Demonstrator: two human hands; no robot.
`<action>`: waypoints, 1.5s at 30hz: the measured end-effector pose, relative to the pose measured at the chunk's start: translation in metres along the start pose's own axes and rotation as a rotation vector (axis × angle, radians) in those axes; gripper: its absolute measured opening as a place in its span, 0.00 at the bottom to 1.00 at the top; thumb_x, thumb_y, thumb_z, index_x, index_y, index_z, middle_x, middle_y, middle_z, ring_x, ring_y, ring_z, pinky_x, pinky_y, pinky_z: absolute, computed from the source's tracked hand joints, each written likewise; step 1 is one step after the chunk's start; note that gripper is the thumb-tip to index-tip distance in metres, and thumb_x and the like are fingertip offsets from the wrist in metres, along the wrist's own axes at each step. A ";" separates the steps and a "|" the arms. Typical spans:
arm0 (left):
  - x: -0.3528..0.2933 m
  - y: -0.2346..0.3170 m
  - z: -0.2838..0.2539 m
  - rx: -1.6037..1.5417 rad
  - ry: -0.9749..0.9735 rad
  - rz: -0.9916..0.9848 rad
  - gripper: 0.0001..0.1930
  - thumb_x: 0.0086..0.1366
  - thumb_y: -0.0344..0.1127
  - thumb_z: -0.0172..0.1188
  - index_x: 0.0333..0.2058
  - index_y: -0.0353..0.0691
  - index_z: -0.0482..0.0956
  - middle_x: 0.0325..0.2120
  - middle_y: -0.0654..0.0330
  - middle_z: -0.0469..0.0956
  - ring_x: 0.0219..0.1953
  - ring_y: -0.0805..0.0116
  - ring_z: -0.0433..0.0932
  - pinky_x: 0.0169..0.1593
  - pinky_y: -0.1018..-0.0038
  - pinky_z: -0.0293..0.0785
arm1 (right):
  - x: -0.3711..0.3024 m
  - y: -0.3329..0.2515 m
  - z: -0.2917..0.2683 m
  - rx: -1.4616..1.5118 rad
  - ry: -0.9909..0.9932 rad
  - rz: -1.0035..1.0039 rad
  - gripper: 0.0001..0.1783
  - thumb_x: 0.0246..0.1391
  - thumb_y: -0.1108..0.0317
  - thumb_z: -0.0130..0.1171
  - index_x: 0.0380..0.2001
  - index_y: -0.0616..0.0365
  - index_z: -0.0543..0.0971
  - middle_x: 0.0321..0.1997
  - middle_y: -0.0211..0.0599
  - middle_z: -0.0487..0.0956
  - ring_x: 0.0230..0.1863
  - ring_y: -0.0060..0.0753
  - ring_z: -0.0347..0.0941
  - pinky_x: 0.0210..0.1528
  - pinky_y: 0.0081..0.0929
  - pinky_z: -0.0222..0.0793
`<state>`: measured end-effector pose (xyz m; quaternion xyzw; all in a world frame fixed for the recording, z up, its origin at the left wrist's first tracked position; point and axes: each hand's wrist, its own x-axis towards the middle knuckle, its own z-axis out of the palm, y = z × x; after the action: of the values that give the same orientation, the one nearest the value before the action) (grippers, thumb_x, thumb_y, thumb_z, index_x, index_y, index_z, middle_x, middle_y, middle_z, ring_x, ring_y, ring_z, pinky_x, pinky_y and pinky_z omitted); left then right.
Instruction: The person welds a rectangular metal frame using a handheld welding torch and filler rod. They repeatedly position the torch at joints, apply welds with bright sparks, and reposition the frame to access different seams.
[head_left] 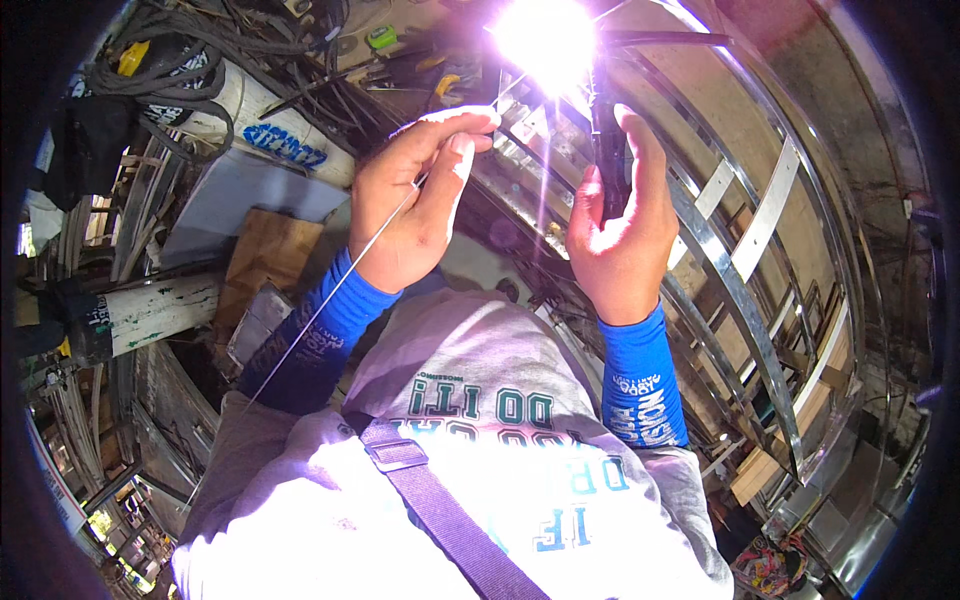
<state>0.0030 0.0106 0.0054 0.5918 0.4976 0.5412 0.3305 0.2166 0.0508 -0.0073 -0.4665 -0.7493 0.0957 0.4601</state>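
My left hand (425,205) pinches a thin metal filler rod (345,272) between thumb and fingers. The rod runs back past my left forearm, and its front end points up toward a glaring white welding arc (545,42). In my right hand (632,240) is a black welding torch (608,150), held upright with its head lost in the glare. Both forearms wear blue sleeves. Beside and beyond the torch stands a shiny metal frame (715,250) of curved bars with flat crosspieces. The glare hides the spot where rod, torch and metal come together.
Black cables (195,75) lie coiled over a white cylinder with blue lettering (285,140) at the upper left. Below are a wooden board (265,255) and another white cylinder (160,312). A green tape measure (381,38) lies far off. A wood block (755,474) sits under the frame.
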 end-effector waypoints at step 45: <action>-0.247 -0.358 -0.252 1.664 -0.778 -1.025 0.31 0.64 0.62 0.68 0.57 0.47 0.81 0.52 0.51 0.86 0.55 0.44 0.85 0.58 0.44 0.76 | 0.031 0.015 -0.005 0.182 0.265 0.099 0.37 0.67 0.76 0.62 0.74 0.68 0.60 0.54 0.62 0.80 0.49 0.54 0.83 0.55 0.42 0.79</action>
<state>-0.3039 -0.1576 -0.3555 0.4840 0.7629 -0.4030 0.1462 0.2252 0.0824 0.0056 -0.4680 -0.6463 0.1233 0.5900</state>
